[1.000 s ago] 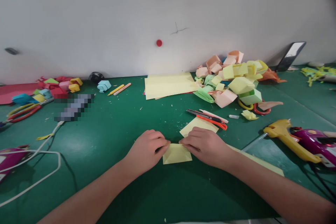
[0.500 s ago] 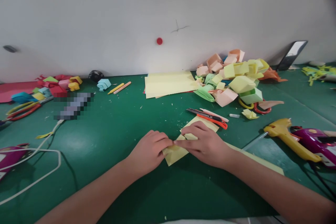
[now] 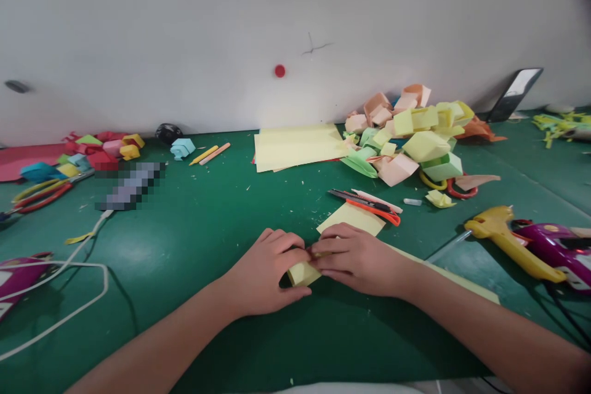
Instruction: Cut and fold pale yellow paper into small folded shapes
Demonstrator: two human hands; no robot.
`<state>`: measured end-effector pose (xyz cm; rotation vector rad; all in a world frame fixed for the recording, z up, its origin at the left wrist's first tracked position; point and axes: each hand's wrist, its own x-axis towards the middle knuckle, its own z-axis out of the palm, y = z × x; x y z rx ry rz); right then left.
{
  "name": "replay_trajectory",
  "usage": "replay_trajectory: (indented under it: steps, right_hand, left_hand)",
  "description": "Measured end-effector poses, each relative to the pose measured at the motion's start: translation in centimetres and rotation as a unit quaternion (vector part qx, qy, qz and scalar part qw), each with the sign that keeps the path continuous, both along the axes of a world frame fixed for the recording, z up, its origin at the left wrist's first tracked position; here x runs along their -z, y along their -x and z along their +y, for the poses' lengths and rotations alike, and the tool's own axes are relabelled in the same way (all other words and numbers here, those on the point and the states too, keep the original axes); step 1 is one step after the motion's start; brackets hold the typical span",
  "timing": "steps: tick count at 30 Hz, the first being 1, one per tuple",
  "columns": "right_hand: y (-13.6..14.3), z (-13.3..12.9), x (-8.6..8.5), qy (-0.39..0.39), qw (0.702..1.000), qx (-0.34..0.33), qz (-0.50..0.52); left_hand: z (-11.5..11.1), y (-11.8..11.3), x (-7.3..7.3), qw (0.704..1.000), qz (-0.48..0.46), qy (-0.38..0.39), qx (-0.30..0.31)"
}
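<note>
A small piece of yellow paper point(image 3: 302, 274) lies on the green table between my two hands. Fingers and thumb of my left hand point(image 3: 270, 271) close round its left side. From the right, my right hand point(image 3: 360, 258) presses bent fingers onto the same paper and hides much of it. Just beyond my right hand lies another yellow sheet point(image 3: 353, 217), with a craft knife point(image 3: 353, 198) and orange-handled scissors point(image 3: 390, 215) at its far edge. A long yellow strip point(image 3: 462, 280) passes under my right forearm.
Folded paper pieces point(image 3: 427, 144) are heaped at the back right, beside stacked yellow sheets point(image 3: 300, 146). A yellow glue gun point(image 3: 508, 240) lies right. On the left are a white cable point(image 3: 104, 283), scissors point(image 3: 44, 197) and small coloured paper shapes point(image 3: 104, 151).
The paper's lower left part is now folded up, and its pointed corner no longer shows. My left thumb has come out below it, and my right fingers have shifted down over it.
</note>
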<state>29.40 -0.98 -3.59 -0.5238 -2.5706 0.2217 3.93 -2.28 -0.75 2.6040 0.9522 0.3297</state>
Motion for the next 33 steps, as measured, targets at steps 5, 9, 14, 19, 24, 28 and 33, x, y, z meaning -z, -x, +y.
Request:
replay_trajectory:
  steps: [5, 9, 14, 19, 24, 28, 33]
  right_hand:
    - [-0.43, 0.10, -0.24, 0.027, 0.999, -0.012, -0.019]
    - [-0.57, 0.14, -0.55, 0.025, 0.999, 0.017, -0.024]
    - [-0.50, 0.12, -0.63, 0.024, 0.998, 0.048, -0.030]
    - [-0.42, 0.11, -0.63, 0.036, 0.997, 0.054, -0.033]
    - [-0.46, 0.27, -0.47, 0.028, 0.998, 0.049, -0.028]
    - [-0.39, 0.39, -0.33, 0.016, 0.998, 0.058, -0.024]
    - [-0.28, 0.45, -0.17, 0.000, 0.998, 0.061, -0.018]
  left_hand:
    - [-0.20, 0.03, 0.14, 1.000, 0.003, -0.012, -0.004]
    - [-0.15, 0.16, 0.36, 0.998, 0.002, -0.053, -0.012]
    - [0.11, 0.38, 0.68, 0.995, 0.003, -0.093, -0.036]
    - [0.07, 0.38, 0.44, 0.997, 0.005, -0.072, -0.029]
    - [0.05, 0.31, 0.33, 0.998, 0.001, -0.061, -0.032]
    - [0.18, 0.39, 0.47, 0.997, 0.002, -0.062, -0.039]
    - [0.35, 0.41, 0.57, 0.996, -0.002, -0.079, -0.039]
